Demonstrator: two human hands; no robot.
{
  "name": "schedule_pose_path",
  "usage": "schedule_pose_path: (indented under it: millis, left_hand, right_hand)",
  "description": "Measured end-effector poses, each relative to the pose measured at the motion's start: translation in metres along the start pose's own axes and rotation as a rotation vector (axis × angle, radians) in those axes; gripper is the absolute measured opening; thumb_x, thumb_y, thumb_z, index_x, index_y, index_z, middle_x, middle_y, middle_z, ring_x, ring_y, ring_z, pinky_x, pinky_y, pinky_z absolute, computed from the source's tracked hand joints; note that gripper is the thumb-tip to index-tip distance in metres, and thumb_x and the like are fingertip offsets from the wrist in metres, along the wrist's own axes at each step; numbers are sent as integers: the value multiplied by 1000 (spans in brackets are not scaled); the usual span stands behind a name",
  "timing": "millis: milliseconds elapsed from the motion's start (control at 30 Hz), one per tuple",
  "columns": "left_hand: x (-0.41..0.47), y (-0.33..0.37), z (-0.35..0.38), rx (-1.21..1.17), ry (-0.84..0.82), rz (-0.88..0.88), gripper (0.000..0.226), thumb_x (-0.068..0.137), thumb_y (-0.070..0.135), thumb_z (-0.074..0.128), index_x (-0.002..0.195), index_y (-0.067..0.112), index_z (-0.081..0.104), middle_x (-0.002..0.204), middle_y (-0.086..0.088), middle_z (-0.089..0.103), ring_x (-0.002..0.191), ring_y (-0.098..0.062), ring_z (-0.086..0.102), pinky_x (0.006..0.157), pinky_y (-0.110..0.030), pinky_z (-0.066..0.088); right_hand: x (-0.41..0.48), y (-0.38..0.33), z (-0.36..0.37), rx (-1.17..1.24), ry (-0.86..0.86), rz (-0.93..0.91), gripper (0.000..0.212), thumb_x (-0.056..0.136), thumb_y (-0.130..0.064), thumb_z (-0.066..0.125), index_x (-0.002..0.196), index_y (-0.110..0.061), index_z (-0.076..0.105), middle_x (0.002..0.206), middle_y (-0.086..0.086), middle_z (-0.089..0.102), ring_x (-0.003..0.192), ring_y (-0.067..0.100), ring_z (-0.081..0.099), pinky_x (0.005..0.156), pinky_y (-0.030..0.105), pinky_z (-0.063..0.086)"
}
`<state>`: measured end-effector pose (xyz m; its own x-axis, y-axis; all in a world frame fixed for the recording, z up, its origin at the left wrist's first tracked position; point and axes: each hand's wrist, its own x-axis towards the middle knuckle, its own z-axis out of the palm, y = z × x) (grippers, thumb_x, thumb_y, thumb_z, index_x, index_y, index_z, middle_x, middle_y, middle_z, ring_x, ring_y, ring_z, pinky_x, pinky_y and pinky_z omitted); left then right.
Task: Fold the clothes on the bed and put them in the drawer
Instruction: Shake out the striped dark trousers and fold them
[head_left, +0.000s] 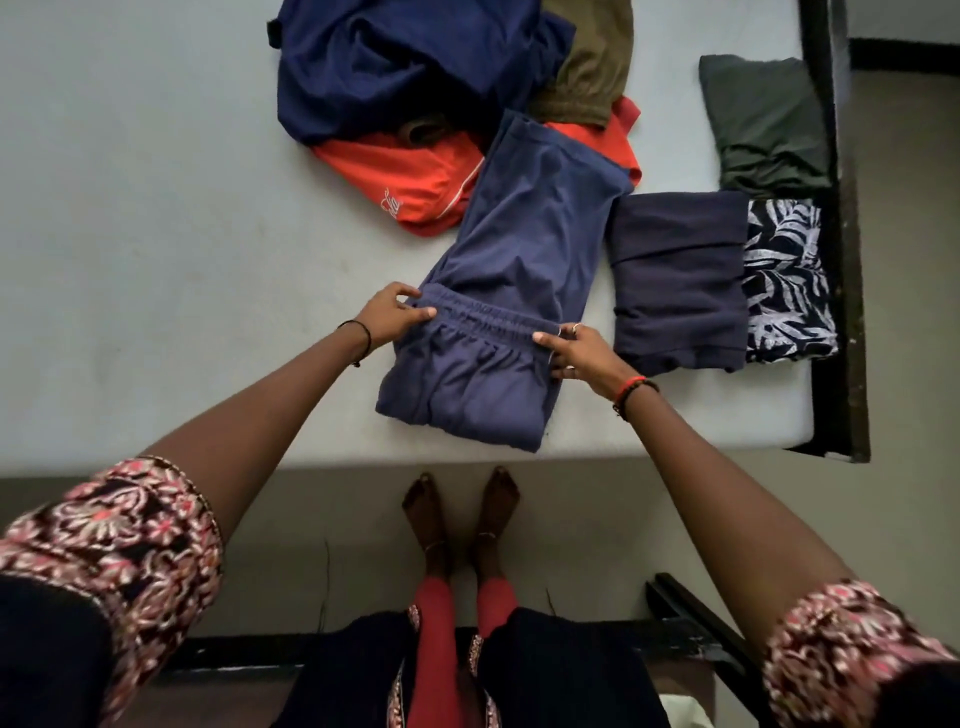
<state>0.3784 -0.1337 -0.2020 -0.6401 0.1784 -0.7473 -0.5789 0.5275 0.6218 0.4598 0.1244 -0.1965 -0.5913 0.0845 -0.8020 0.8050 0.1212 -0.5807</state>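
Note:
Blue trousers (519, 249) with an elastic waistband lie lengthwise on the pale bed (156, 234), the waist end doubled over toward the legs near the front edge. My left hand (392, 312) pinches the waistband's left end. My right hand (576, 351) grips its right end. An unfolded heap sits further back: a navy garment (405, 62), an orange shirt (415, 182) and an olive piece (592, 67). To the right lie folded pieces: a dark navy one (675, 280), a leaf-print one (784, 280) and a grey-green one (763, 119).
The bed's dark frame (852, 260) runs along the right side. Below the front edge is beige floor (322, 519) with my bare feet (462, 514). A dark metal frame (691, 623) stands at lower right. No drawer is in view.

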Motion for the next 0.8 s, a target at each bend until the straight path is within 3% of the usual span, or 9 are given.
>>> schedule_pose_path:
  millis: [67, 167, 267, 333, 400, 467, 533, 633, 800]
  left_hand:
    - [0, -7, 6, 126, 85, 55, 48, 89, 26, 64, 128, 5, 46, 115, -16, 55, 99, -26, 55, 83, -34, 46]
    - [-20, -24, 6, 376, 273, 437, 50, 91, 35, 59, 130, 6, 46, 130, -14, 50, 115, -26, 52, 98, -38, 42]
    - [-41, -53, 6, 743, 149, 797, 76, 84, 59, 52, 142, 13, 36, 149, -7, 37, 137, -20, 33, 113, -36, 21]
    - [-50, -77, 12, 1060, 14, 909, 92, 80, 69, 46, 149, 14, 22, 157, -5, 19, 146, -17, 11, 117, -38, 5]
    - [-53, -99, 21, 1304, -59, 924, 95, 78, 59, 54, 150, 11, 17, 158, -9, 14, 146, -21, 10, 118, -43, 7]
    - [-49, -111, 31, 1384, -2, 885, 93, 74, 34, 63, 150, 9, 17, 157, -12, 15, 146, -24, 14, 117, -45, 12]
    - [-43, -111, 38, 1391, 103, 856, 90, 72, 21, 58, 151, 10, 15, 157, -13, 12, 147, -25, 7, 118, -46, 11]
    - [-30, -110, 42, 1420, 180, 882, 79, 81, 18, 41, 152, 11, 7, 158, -13, -3, 147, -24, -7, 119, -46, 5]
    - [-23, -115, 39, 1437, 141, 857, 68, 87, 11, 21, 151, 12, -3, 157, -15, -10, 146, -24, -8, 119, -43, 6]
  right_hand:
    - [10, 5, 3, -48, 61, 15, 21, 88, -26, 67, 81, -20, 48, 68, -1, 48, 53, 10, 47, 56, 28, 45]
    - [6, 16, 19, -366, 346, -118, 39, 88, -28, 64, 120, -10, 49, 97, 11, 58, 91, 27, 58, 82, 38, 46]
    - [-27, 33, 53, -766, 609, -474, 68, 88, -43, 55, 139, -1, 40, 131, 22, 51, 123, 37, 47, 101, 45, 39]
    - [-48, 51, 77, -954, 525, -642, 89, 78, -59, 51, 143, 1, 35, 144, 20, 41, 136, 34, 37, 110, 48, 30]
    - [-60, 73, 97, -1157, 359, -675, 100, 70, -54, 64, 145, 2, 29, 152, 18, 30, 143, 30, 24, 115, 51, 17]
    - [-62, 90, 106, -1300, 301, -642, 93, 69, -31, 70, 145, 2, 29, 154, 19, 26, 144, 28, 21, 115, 53, 10]
    - [-55, 95, 106, -1391, 362, -632, 70, 79, -16, 54, 143, 2, 34, 151, 20, 30, 142, 30, 27, 116, 55, 6]
    - [-42, 89, 103, -1422, 350, -519, 56, 87, -9, 30, 141, 2, 38, 148, 22, 36, 139, 33, 33, 113, 56, 20]
    - [-40, 94, 111, -1376, 272, -347, 54, 89, -7, 24, 140, 3, 39, 144, 25, 39, 137, 36, 36, 112, 51, 29]
